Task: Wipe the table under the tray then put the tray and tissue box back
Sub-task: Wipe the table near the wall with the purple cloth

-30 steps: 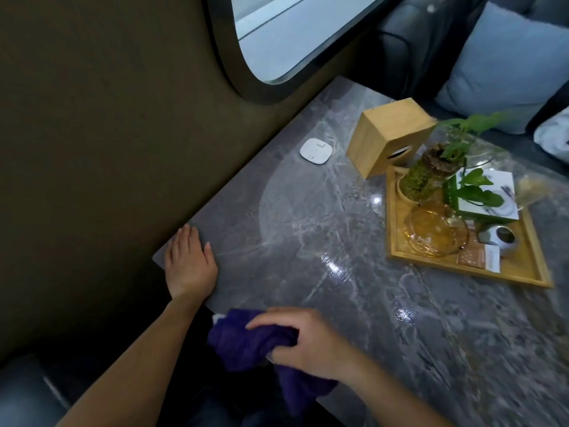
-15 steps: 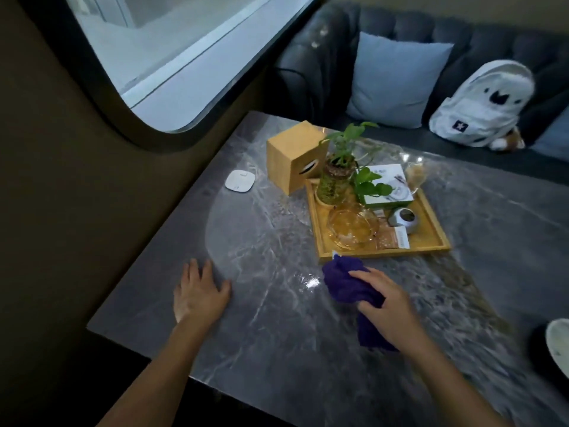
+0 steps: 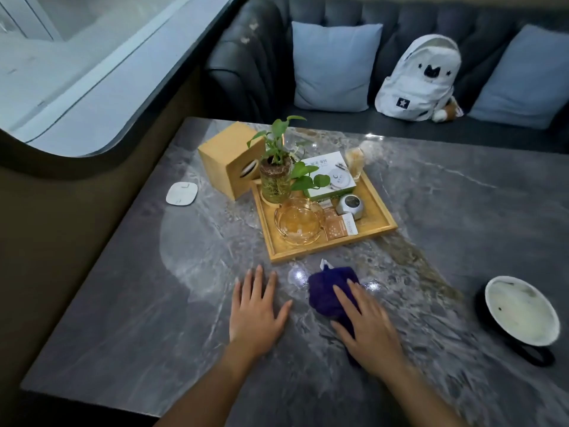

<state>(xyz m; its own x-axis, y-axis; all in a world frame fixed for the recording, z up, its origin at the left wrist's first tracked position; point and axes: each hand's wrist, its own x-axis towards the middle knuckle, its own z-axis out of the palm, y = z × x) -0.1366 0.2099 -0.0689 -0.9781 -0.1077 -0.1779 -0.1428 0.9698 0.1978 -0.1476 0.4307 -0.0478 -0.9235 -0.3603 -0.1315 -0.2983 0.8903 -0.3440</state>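
wiping is judged to be under way on the near part of the grey marble-patterned bench [image 3: 462,211], where a crumpled purple cloth [image 3: 331,286] is pressed flat under the right hand [image 3: 368,329], its fingers extended over the cloth rather than curled around it. the left hand [image 3: 257,312] is laid open, palm down, on the bare bench just left of the cloth, holding nothing. the shallow wooden tray [image 3: 380,217] is seen just beyond the cloth, loaded with a glass-potted green plant [image 3: 277,180], an amber glass ashtray [image 3: 300,223], a white and green box [image 3: 331,177] and small items. the cube-shaped wooden tissue box [image 3: 228,161] is tipped against the tray's far left corner. the patch under the tray appears not yet wiped, since the tray is resting on the bench. lifting or shifting the tray, wiping there, and resetting tray and tissue box are judged to remain.
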